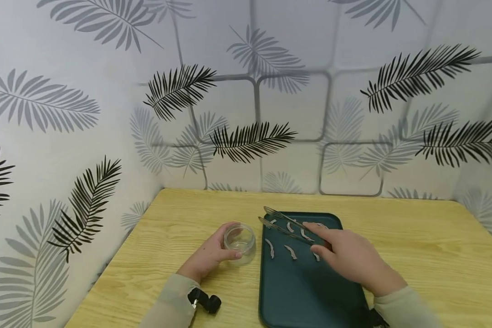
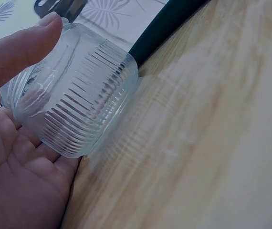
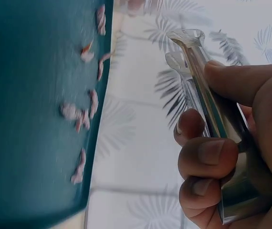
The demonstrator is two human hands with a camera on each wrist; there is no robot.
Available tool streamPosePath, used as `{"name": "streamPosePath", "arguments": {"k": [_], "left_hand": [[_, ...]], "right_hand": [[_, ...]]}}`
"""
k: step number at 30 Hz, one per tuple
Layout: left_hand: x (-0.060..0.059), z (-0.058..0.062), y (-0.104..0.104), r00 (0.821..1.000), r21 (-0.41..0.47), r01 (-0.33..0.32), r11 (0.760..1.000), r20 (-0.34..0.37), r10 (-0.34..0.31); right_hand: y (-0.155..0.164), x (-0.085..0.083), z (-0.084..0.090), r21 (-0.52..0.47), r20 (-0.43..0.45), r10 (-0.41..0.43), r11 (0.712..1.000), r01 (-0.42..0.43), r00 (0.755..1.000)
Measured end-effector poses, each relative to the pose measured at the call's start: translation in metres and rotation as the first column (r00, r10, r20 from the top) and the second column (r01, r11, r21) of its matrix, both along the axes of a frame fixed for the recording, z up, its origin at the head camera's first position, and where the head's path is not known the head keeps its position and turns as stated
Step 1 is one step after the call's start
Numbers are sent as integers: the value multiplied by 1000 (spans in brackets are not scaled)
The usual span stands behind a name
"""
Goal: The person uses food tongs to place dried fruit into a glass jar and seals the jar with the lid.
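My left hand (image 1: 211,255) grips a small ribbed clear glass jar (image 1: 240,241) that stands on the wooden table just left of a dark green tray (image 1: 307,291). In the left wrist view the jar (image 2: 74,102) lies against my palm with the thumb (image 2: 21,47) over its top. My right hand (image 1: 348,259) holds metal tongs (image 1: 287,225) over the tray, tips pointing far left. Several small pale shrimp (image 1: 290,251) lie on the tray's far half. In the right wrist view my fingers (image 3: 207,160) curl round the tongs (image 3: 207,105), and the shrimp (image 3: 81,117) are blurred.
The wooden table (image 1: 426,255) stands in a corner of walls papered with leaf prints. A black wrist camera mount (image 1: 207,301) sits on my left sleeve. Bare tabletop lies right of the tray and behind it.
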State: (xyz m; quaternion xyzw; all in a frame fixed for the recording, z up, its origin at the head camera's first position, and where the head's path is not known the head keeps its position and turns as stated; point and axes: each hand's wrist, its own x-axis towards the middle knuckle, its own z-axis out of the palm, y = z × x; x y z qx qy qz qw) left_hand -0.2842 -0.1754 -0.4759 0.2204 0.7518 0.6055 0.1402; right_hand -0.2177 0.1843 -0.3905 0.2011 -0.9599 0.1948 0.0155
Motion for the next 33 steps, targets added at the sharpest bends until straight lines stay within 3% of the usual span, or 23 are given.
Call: {"name": "streamPosePath", "arguments": {"k": [7,19,27,33], "left_hand": [[0,-1,0,1000,0,-10,1000,6,10],[2,2,0,1000,8,-9,1000,15,9],[0,1,-1,1000,4,-13,1000,17,12],[-3,-1,-1,1000,-2,-7,1000,19,7]], "right_hand": [[29,-3,-1,-7,47,-69,998,69,997],[72,-10,-18,17,78,-108,994,107,991],[87,-14,-25,20,149,-118,993,116,982],[100,-20,-29,50,130,-106,994,100,986]]}}
